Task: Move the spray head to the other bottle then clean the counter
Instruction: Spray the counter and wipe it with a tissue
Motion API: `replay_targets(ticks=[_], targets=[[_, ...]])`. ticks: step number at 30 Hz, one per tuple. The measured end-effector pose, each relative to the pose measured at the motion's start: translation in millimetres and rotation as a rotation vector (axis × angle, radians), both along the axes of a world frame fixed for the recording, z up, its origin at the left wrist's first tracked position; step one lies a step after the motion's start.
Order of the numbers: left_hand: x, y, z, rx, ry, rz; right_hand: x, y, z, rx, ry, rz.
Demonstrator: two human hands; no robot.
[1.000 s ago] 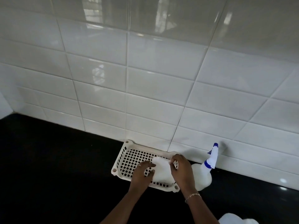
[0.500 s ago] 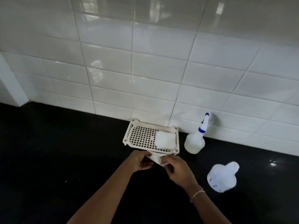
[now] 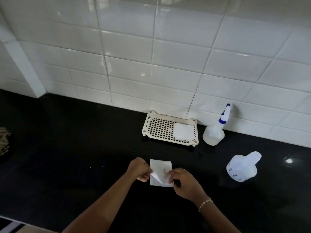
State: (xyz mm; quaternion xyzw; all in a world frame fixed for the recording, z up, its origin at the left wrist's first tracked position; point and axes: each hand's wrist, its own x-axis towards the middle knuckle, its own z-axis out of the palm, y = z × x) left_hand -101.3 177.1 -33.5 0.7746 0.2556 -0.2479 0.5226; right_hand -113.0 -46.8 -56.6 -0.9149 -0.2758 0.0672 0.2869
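Observation:
A white folded cloth [image 3: 160, 170] lies over the black counter [image 3: 75, 157] in front of me. My left hand [image 3: 139, 169] pinches its left edge and my right hand [image 3: 182, 181] pinches its right side, with one corner peeled up between them. A translucent bottle [image 3: 213, 134] with a white and blue spray head [image 3: 224, 114] stands upright against the tiled wall. A second translucent bottle [image 3: 242, 167] with no head stands on the counter to the right of my hands.
A cream perforated tray [image 3: 156, 128] sits against the wall, with another white folded cloth [image 3: 183, 132] in its right end. White wall tiles [image 3: 151, 64] rise behind the counter. A dark brownish object [image 3: 4, 140] shows at the left edge.
Both hands lifted a cloth out of the tray, drew it toward me onto the counter, and now pull its fold apart. The view tilted down, bringing the headless bottle into sight.

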Motion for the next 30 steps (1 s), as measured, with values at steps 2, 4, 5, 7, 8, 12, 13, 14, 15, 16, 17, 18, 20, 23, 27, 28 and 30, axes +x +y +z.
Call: replay_targets(ticks=[2, 4, 5, 7, 8, 12, 13, 14, 15, 16, 17, 18, 20, 23, 27, 28, 30], targets=[[-2.8, 6.4, -0.8, 0.025, -0.030, 0.021, -0.1, 2.0, 2.0, 0.023, 0.011, -0.060], [-3.8, 12.1, 0.0, 0.043, -0.058, 0.039, 1.8, 4.0, 4.7, 0.087, -0.030, -0.166], [-4.0, 14.4, 0.3, 0.062, -0.077, 0.043, 2.2, 5.6, 5.8, 0.108, -0.058, -0.219], [-4.1, 19.0, -0.7, 0.102, -0.131, 0.066, -0.2, 13.5, 6.1, 0.115, -0.087, -0.301], [-3.6, 20.5, -1.7, 0.120, -0.157, 0.079, -2.5, 18.9, 5.2, 0.109, -0.082, -0.323], [-2.3, 25.2, -7.7, 0.146, -0.215, 0.082, -10.8, 41.7, -2.0, 0.026, -0.019, -0.285], [-2.8, 25.4, -9.2, 0.149, -0.223, 0.075, -11.7, 46.2, -4.4, -0.012, -0.003, -0.249], [-3.8, 25.5, -10.8, 0.151, -0.228, 0.065, -12.5, 50.9, -7.2, -0.061, 0.009, -0.211], [-5.0, 25.5, -12.4, 0.149, -0.230, 0.058, -14.1, 55.8, -10.6, -0.117, 0.011, -0.176], [-6.1, 25.3, -14.6, 0.146, -0.231, 0.053, -16.0, 60.5, -14.4, -0.170, 0.004, -0.150], [-6.8, 25.3, -16.7, 0.144, -0.233, 0.051, -18.4, 64.5, -17.9, -0.207, -0.004, -0.136], [-7.0, 25.2, -18.2, 0.147, -0.235, 0.050, -20.3, 67.6, -21.0, -0.227, -0.006, -0.134], [-6.5, 25.8, -19.4, 0.147, -0.236, 0.051, -22.3, 71.6, -25.4, -0.250, -0.007, -0.145], [-5.5, 27.9, -19.0, 0.128, -0.235, 0.075, -24.0, 76.5, -27.6, -0.285, -0.023, -0.129], [-5.4, 29.4, -20.1, 0.125, -0.249, 0.077, -25.4, 85.7, -27.7, -0.314, -0.050, -0.044], [-5.2, 29.7, -20.4, 0.130, -0.253, 0.071, -25.7, 86.9, -27.0, -0.313, -0.061, -0.012], [-4.6, 30.8, -20.6, 0.141, -0.257, 0.059, -27.1, 84.7, -25.1, -0.291, -0.068, 0.062]])
